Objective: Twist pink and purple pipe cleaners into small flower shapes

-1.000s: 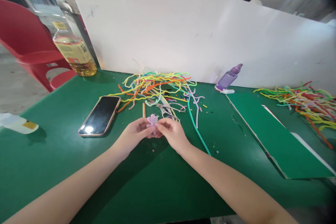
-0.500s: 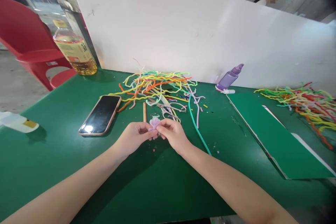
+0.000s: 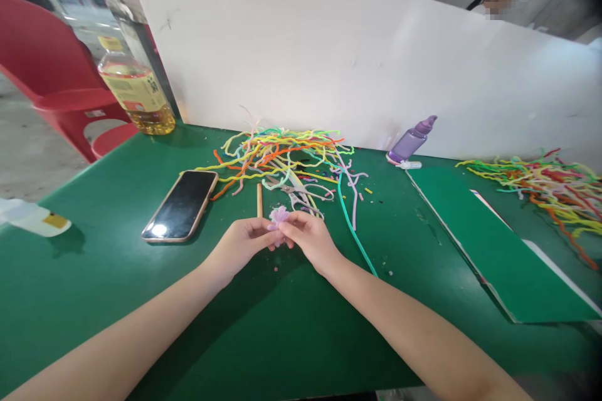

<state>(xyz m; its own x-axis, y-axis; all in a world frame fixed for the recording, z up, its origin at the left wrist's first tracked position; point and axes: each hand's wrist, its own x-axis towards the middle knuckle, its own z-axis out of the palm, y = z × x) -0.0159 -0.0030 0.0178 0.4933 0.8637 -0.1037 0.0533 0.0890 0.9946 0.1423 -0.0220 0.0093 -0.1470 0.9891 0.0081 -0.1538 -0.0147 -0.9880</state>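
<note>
Between my two hands is a small light-purple flower shape (image 3: 279, 215), apparently of bent fuzzy pipe cleaner. My left hand (image 3: 245, 240) pinches it from the left, thumb against fingers. From the right, my right hand (image 3: 308, 237) pinches the same flower, and its lower part is partly hidden by the fingertips. Just beyond the hands lie scissors (image 3: 301, 191) with pale handles and a thin wooden stick (image 3: 259, 200). A heap of multicoloured pipe cleaners (image 3: 277, 153) spreads behind them. One teal pipe cleaner (image 3: 352, 232) reaches toward my right forearm.
A phone (image 3: 181, 207) lies left of my hands, near a white bottle (image 3: 35, 217). An oil bottle (image 3: 136, 97) stands at the back left corner. Rightward are a purple glue bottle (image 3: 410, 141), a green board (image 3: 498, 250) and more pipe cleaners (image 3: 559, 191). A white partition (image 3: 329, 44) borders the table.
The purple flower has been turned slightly in my fingers, and its petals now look more spread. Both hands stay in nearly the same place.
</note>
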